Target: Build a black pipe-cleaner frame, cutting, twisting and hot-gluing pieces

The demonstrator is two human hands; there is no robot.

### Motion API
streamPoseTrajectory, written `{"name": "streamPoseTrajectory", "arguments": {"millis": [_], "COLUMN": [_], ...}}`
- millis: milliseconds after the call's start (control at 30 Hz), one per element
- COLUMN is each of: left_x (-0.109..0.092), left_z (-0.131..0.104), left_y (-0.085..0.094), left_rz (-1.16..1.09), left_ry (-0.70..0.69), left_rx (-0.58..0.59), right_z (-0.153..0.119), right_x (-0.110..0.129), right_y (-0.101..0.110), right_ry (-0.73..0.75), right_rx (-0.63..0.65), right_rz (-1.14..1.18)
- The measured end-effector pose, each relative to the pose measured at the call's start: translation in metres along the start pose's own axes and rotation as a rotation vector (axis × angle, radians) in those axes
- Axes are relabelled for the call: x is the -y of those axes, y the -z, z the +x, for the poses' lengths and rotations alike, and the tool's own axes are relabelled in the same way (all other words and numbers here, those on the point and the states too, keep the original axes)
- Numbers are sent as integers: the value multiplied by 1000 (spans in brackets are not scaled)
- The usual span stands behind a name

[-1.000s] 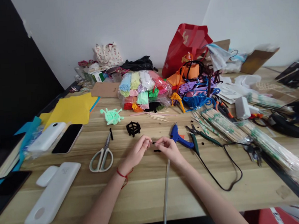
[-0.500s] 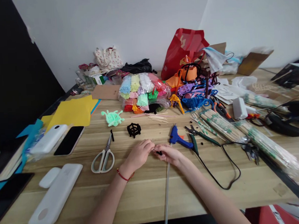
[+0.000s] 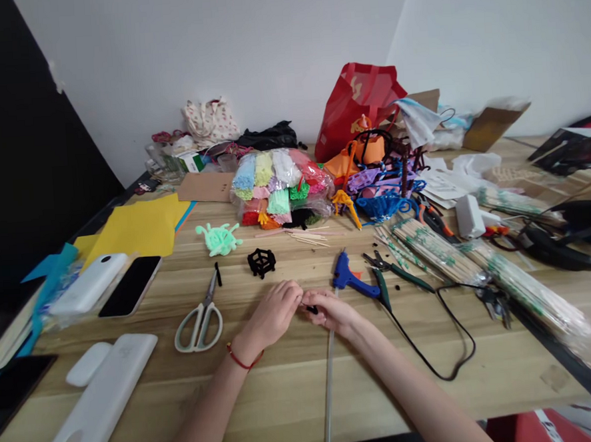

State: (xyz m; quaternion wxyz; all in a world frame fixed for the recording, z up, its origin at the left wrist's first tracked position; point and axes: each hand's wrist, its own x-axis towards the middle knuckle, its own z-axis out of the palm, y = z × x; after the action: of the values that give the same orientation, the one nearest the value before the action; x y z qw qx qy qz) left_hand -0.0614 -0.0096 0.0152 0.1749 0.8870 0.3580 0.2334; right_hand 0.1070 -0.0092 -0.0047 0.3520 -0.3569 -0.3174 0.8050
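Observation:
My left hand (image 3: pixel 275 310) and my right hand (image 3: pixel 330 310) meet fingertip to fingertip above the table, both closed in a pinch. A short piece of black pipe cleaner (image 3: pixel 311 309) shows between the fingers of my right hand; the left fingertips touch its near end, mostly hidden. Beyond the hands sits a black openwork pipe cleaner shape (image 3: pixel 261 262). A blue glue gun (image 3: pixel 353 276) lies right of it, a long clear glue stick (image 3: pixel 329 385) running from it under my right hand. White-handled scissors (image 3: pixel 200 323) rest to the left, beside a small black strip (image 3: pixel 218 274).
Wire strippers (image 3: pixel 398 268) and a black cord (image 3: pixel 452 371) lie on the right, near bundled wooden sticks (image 3: pixel 437 249). A bag of coloured pipe cleaners (image 3: pixel 279 182) stands at the back. Mint-green fuzzy piece (image 3: pixel 219 239), phone (image 3: pixel 132 286) and white power bank (image 3: pixel 103 399) are left.
The view has shifted slightly. Both hands stay together, with small finger movement around the black piece; its visible part has turned a little.

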Motion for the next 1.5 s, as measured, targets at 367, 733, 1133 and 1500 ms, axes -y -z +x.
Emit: {"name": "streamPoseTrajectory", "arguments": {"millis": [367,733,1133,1500], "left_x": [-8,-2,2,10], "left_z": [-1,-1,2,4], "left_y": [-12,-21,-12,-20], "left_rz": [-48,-359,-339,-590], "left_ry": [178,332,310,412], "left_rx": [-77,-93,-285,-278], "right_z": [-6,-10,-1,-6], "right_x": [-9,-5,-5,-1], "right_y": [-4,4,6,2], "right_ry": [571,929,408,687], "right_rx": [-315,-154,-166,-189], "right_rz": [-841,-1535,-526,-743]}}
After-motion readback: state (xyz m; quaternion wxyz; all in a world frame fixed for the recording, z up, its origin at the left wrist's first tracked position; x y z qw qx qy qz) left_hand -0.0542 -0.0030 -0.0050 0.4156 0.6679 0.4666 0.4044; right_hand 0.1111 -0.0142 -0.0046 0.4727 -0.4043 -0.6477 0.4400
